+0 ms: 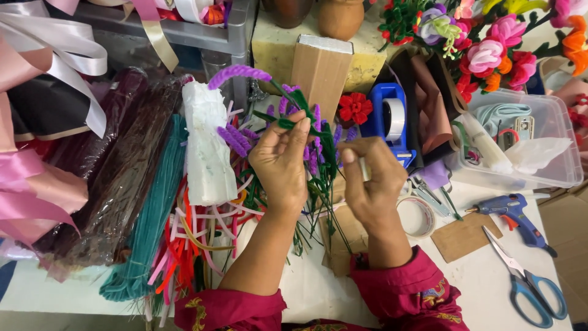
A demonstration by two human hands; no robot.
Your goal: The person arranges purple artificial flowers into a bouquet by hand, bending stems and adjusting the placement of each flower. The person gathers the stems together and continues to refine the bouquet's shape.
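My left hand (280,160) pinches a green pipe-cleaner stem (286,122) that carries purple fuzzy lavender sprigs (239,73). Close beside it, my right hand (372,179) grips a small white stick-like piece (364,169) next to the bundle of purple sprigs (317,147). Both hands are raised above a white table (478,282). Green stems (334,220) hang down between my wrists. What the right hand's fingers do to the stem is hidden.
Bundles of teal (150,227), brown and mixed pipe cleaners lie left. A blue tape dispenser (392,119), a tape roll (418,217), a blue glue gun (513,214), blue scissors (528,288), a clear plastic box (551,141) and finished flowers (490,52) sit right.
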